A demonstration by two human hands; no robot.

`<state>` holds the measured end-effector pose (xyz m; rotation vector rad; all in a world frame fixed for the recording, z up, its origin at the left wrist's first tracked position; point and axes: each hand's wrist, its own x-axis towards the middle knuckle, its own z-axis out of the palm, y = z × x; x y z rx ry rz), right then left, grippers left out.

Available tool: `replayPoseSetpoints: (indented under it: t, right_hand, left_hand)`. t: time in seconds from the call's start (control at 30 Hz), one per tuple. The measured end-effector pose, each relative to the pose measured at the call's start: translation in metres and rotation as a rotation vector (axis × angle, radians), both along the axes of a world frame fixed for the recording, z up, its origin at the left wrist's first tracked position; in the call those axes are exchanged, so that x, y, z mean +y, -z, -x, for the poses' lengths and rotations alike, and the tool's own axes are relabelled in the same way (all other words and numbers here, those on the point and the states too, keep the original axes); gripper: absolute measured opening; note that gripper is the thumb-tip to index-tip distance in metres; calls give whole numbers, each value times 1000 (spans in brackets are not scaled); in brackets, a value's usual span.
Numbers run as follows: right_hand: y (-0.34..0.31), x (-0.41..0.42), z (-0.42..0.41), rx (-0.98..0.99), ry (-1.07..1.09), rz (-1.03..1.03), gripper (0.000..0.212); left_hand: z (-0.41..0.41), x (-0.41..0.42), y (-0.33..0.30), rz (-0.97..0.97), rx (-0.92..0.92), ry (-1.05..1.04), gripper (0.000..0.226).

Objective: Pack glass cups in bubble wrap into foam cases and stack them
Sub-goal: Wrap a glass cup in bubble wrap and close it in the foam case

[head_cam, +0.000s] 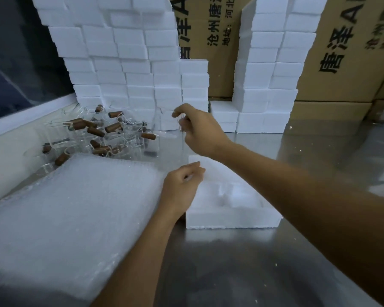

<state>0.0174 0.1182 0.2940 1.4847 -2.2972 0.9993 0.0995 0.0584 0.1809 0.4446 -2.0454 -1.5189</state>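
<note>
At far centre of tabletop (pixel 264 251): right hand (pixel 200 129) pinching glass cup (pixel 164 120); left hand (pixel 182 185), curled, apparently empty, beside open foam case (pixel 231 216); lift slowly, clear of neighbouring cups.

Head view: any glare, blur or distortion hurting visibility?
Head view: dim, bluish light; soft sheen on the steel table, no hard glare; wide-angle bowing in the foam case stacks; glass cups nearly vanish against the background; right hand slightly soft, its grip unclear.
</note>
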Motion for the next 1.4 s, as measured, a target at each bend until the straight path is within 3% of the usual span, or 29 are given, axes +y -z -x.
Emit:
replayPoseSetpoints:
  t: [0.27, 0.33, 0.47, 0.53, 0.63, 0.73, 0.87, 0.93, 1.07, 1.4]
  right_hand:
    - [30, 95, -8, -103, 58, 202, 40]
    - [36, 114, -8, -130, 67, 251, 41]
    - [46, 141, -14, -200, 27, 334, 35]
    - [49, 149, -20, -228, -16, 391, 31]
    - [51, 158, -24, -269, -26, 476, 29]
    - [53, 167, -24, -173, 3, 478, 28]
    - [57, 175, -25, -18, -9, 224, 68]
    - [57, 176, -26, 52, 17, 139, 79]
    - [59, 174, -27, 167, 119, 158, 71]
    - [62, 173, -29, 142, 172, 201, 57]
  left_hand:
    - [-17, 13, -20, -63, 135, -180, 26]
    - [-23, 18, -23, 122, 173, -206, 32]
    - [-34, 33, -35, 753, 258, -194, 66]
    - [-38, 40, -42, 899, 286, -151, 71]
    - [-41, 49, -48, 893, 298, -97, 67]
    - [-41, 55, -50, 873, 281, -60, 64]
    - [-42, 54, -51, 855, 247, -66, 64]
    - [-43, 54, -51, 839, 222, -67, 67]
    - [-42, 59, -51, 840, 203, -27, 71]
    - [-49, 64, -58, 748, 124, 37, 77]
